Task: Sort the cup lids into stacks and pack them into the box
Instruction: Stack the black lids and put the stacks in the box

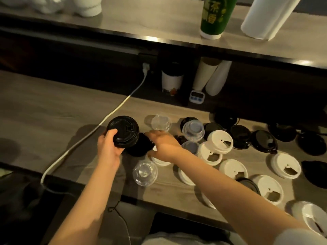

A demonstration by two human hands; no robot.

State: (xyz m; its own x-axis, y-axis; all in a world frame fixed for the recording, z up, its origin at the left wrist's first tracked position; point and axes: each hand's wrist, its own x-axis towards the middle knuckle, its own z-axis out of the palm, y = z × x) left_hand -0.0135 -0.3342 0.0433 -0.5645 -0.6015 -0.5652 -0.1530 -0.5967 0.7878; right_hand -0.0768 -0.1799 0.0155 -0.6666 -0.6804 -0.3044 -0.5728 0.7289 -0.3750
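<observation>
- Cup lids (220, 141), white, black and clear mixed, lie scattered on the table (44, 112), mostly to the right of both hands.
- Our left hand (108, 147) grips a stack of black lids (123, 131), thumb over its rim.
- Our right hand (162, 144) reaches just beside that stack, fingers over a black lid (139, 148); we cannot tell whether it grips.
- A white lid (159, 160) lies partly under the right hand, crowding it.
- A clear lid (145, 172) sits just nearer us than the right hand.
- A white cable (113, 112) passes the left hand.
- Well beyond both hands stands a timer (196, 97).
</observation>
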